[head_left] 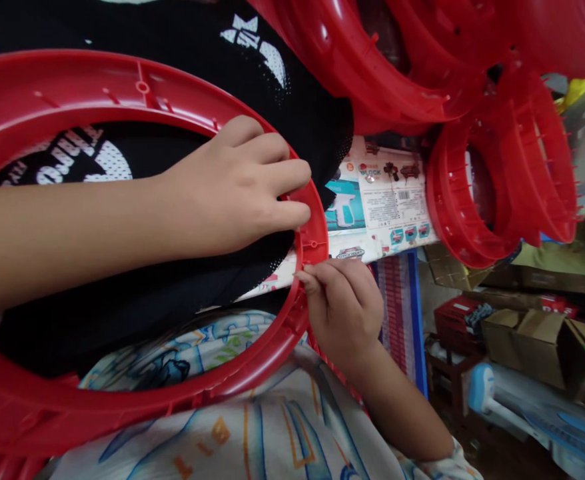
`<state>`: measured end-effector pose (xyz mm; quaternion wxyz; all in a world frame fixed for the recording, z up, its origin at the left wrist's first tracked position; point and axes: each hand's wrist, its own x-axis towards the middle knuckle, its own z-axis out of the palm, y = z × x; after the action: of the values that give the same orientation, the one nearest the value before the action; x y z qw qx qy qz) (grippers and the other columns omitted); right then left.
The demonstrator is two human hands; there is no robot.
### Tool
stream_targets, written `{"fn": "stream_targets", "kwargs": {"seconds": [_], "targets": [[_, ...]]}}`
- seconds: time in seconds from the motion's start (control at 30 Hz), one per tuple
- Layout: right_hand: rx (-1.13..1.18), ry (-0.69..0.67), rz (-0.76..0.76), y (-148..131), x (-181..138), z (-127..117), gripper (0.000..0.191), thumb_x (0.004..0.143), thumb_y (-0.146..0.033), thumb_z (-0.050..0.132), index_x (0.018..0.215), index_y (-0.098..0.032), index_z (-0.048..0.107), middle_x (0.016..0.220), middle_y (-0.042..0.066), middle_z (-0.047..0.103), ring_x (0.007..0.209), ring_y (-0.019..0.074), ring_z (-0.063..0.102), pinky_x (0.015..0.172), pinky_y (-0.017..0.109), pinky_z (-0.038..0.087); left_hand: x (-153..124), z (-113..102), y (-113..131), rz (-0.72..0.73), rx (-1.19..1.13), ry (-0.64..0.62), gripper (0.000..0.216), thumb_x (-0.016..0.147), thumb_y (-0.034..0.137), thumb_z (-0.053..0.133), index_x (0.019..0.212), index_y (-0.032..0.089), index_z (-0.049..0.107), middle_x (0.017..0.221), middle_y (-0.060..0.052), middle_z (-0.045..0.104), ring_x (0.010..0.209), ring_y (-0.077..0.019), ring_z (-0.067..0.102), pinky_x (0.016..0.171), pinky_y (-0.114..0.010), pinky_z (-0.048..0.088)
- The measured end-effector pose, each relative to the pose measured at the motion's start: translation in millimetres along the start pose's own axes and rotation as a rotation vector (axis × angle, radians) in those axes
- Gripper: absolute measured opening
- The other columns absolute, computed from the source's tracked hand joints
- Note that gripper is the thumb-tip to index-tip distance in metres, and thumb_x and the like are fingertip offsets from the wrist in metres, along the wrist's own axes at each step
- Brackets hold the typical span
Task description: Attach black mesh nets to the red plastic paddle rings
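I see other red plastic parts (472, 230) crowding the upper right, above printed packaging (395, 190). The large red ring (182, 97) lies over black cloth (312, 120). My left hand (245, 183) rests on its rim with bent fingers; how firmly, I cannot tell. My right hand (347, 310) pinches thumb and finger together there (any small piece between is hidden). Cardboard boxes (525, 347) stand rightward, contents unclear.

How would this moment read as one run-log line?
left hand: on red ring | right hand: touching ring's edge | black cloth: under ring | other rings: beyond
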<state>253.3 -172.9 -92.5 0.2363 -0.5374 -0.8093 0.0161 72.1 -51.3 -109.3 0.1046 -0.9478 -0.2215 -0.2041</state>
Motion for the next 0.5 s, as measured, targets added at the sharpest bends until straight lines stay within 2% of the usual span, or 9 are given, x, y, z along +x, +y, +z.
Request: {"fn": "stream_targets", "kwargs": {"seconds": [0.2, 0.5], "targets": [[-0.034, -0.05, -0.025, 4.1, 2.2, 1.0, 0.009, 0.09, -0.015, 0.057, 0.083, -0.018, 0.062, 0.074, 0.003, 0.066, 0.069, 0.0159, 0.057, 0.067, 0.03, 0.046, 1.0, 1.7, 0.4, -0.034, -0.051, -0.016, 0.032, 0.096, 0.024, 0.037, 0.083, 0.026, 0.065, 0.089, -0.002, 0.065, 0.087, -0.0222, 0.056, 0.074, -0.04, 0.04], [0.06, -0.086, 0.005, 14.7, -1.3, 0.7, 0.009, 0.091, -0.018, 0.055, 0.087, -0.017, 0.063, 0.078, 0.004, 0.068, 0.072, 0.0167, 0.057, 0.068, 0.031, 0.048, 0.7, 3.0, -0.3, -0.056, -0.128, -0.034, 0.034, 0.096, 0.026, 0.035, 0.082, 0.026, 0.066, 0.09, -0.002, 0.062, 0.089, -0.0219, 0.056, 0.075, -0.04, 0.038]]}}
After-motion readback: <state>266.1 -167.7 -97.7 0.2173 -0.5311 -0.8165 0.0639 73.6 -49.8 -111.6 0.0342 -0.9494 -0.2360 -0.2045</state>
